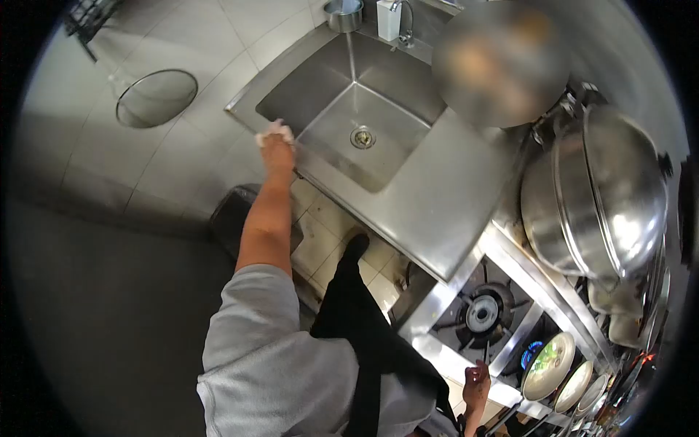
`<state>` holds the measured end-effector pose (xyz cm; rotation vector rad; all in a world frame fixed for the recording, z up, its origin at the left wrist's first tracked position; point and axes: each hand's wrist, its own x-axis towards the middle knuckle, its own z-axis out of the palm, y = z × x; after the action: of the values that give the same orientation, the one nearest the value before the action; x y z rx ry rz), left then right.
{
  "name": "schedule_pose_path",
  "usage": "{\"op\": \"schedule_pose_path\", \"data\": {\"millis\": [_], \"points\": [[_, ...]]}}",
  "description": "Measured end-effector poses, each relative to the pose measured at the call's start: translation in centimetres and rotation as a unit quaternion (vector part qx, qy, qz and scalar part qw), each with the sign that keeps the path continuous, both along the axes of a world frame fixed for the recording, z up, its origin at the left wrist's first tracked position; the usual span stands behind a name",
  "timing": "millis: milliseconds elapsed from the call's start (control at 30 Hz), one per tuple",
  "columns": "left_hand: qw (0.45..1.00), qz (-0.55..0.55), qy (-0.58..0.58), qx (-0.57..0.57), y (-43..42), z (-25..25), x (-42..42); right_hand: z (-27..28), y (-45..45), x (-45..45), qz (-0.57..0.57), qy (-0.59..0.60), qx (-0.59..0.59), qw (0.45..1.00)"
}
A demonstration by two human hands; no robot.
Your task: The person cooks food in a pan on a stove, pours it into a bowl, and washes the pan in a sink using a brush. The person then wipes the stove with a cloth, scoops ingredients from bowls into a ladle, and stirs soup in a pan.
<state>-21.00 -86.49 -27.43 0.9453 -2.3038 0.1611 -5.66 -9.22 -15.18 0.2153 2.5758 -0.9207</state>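
Sleeve (251, 320); L grip (277, 153) clutching cloth (282, 132), sink (393, 138) edge — R grip (477, 386), can't tell; poss. burn if strays into flame (531, 354).

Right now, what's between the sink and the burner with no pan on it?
In the head view, flat steel counter lies between the sink and that burner, then the stove's shiny edge.

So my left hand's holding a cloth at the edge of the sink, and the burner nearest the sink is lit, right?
Not quite: the head view shows no flame on that burner. The blue flame is farther along, beside a pan. Your left hand does hold a cloth at the sink's edge.
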Motion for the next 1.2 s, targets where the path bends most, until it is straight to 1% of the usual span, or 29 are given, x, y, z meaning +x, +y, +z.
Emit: {"op": "schedule_pose_path", "data": {"millis": [67,100,167,200,233,300,333,367,433,467,533,567,600,633,667,733,767,800,833,867,900,933,967,1000,1033,1067,1100,1167,1200], "points": [[0.994,0.083,-0.005,-0.07,-6.1,-0.1,-1.3,1.1,-4.3,-2.0,-0.003,-0.002,0.012,1.0],[0.991,0.126,-0.039,0.011,-7.5,1.5,-2.9,1.1,-6.3,-3.2,0.033,-0.005,0.035,0.999],[0.956,0.21,-0.11,0.173,-10.2,5.2,-5.9,0.3,-10.4,-5.3,0.076,-0.015,-0.023,0.997],[0.96,0.193,-0.103,0.177,-12.6,4.2,-7.8,-0.2,-12.9,-6.3,0.068,-0.037,-0.039,0.996],[0.963,0.175,-0.096,0.18,-15.5,3.3,-9.8,0.6,-16.2,-8.2,0.135,-0.03,0.002,0.99],[0.975,0.126,-0.082,0.165,-20.0,2.3,-14.9,1.1,-21.5,-10.7,0.127,-0.071,-0.039,0.989],[0.982,0.093,-0.075,0.149,-21.3,1.9,-18.1,0.9,-22.8,-11.1,0.129,-0.027,-0.046,0.99],[0.987,0.059,-0.069,0.133,-22.3,1.7,-21.1,0.8,-23.8,-11.9,0.113,-0.051,-0.04,0.991],[0.998,-0.06,-0.025,0.026,-25.0,0.1,-27.8,1.4,-26.3,-13.6,0.069,-0.1,-0.027,0.992],[0.992,-0.123,-0.001,-0.023,-25.3,-1.0,-30.3,1.7,-27.0,-14.2,0.103,-0.067,0.012,0.992],[0.979,-0.185,0.003,0.087,-23.6,1.1,-34.3,0.9,-27.0,-14.8,0.139,-0.039,0.082,0.986],[0.965,-0.219,-0.001,0.143,-21.6,2.8,-36.1,1.3,-27.7,-15.5,0.205,0.018,0.131,0.97],[0.942,-0.245,0.015,0.231,-18.9,3.7,-37.4,2.3,-29.5,-17.0,0.159,-0.018,0.088,0.983],[0.91,-0.266,0.027,0.317,-15.9,4.7,-37.6,3.0,-31.0,-18.2,0.167,0.005,0.099,0.981],[0.873,-0.279,0.035,0.398,-13.3,5.7,-36.8,4.8,-33.3,-20.2,0.116,-0.052,0.04,0.991],[0.853,-0.305,0.06,0.418,-6.2,8.2,-33.7,5.7,-35.3,-22.2,0.142,0.02,-0.016,0.99],[0.819,-0.312,0.051,0.479,-3.6,8.7,-32.2,6.4,-36.4,-23.2,0.146,0.002,-0.004,0.989],[0.781,-0.314,0.039,0.538,-1.1,9.1,-30.6,6.3,-36.8,-23.6,0.153,0.06,-0.028,0.986],[0.714,-0.341,0.071,0.607,2.5,10.2,-28.5,5.9,-37.1,-23.6,0.147,0.126,-0.061,0.979],[0.64,-0.36,0.101,0.671,6.5,11.2,-26.1,6.8,-37.6,-23.8,0.134,0.111,-0.05,0.983],[0.556,-0.396,0.117,0.722,10.2,10.3,-23.9,7.6,-37.9,-23.8,0.112,0.107,-0.054,0.986],[0.472,-0.371,0.036,0.799,14.7,14.5,-21.3,7.8,-37.9,-23.2,0.069,0.137,-0.068,0.986],[0.451,-0.43,0.019,0.782,18.3,13.9,-19.3,7.9,-37.8,-22.9,0.029,0.172,-0.081,0.981],[0.391,-0.444,-0.044,0.805,21.4,13.8,-17.1,7.6,-37.5,-22.5,0.024,0.222,-0.055,0.973],[0.376,-0.457,-0.089,0.801,24.0,11.9,-15.2,7.0,-36.9,-22.0,0.018,0.273,-0.029,0.962],[0.427,-0.537,-0.211,0.696,24.9,10.7,-14.6,5.6,-35.9,-21.4,0.043,0.28,0.025,0.959],[0.462,-0.54,-0.227,0.666,25.5,8.8,-13.6,3.6,-35.1,-20.7,0.066,0.246,0.07,0.964],[0.555,-0.486,-0.191,0.647,24.3,7.6,-13.7,-1.6,-34.3,-18.5,0.099,0.146,0.18,0.968],[0.569,-0.486,-0.184,0.637,22.7,8.0,-14.1,-2.5,-34.3,-18.1,0.111,0.133,0.192,0.966]]}}
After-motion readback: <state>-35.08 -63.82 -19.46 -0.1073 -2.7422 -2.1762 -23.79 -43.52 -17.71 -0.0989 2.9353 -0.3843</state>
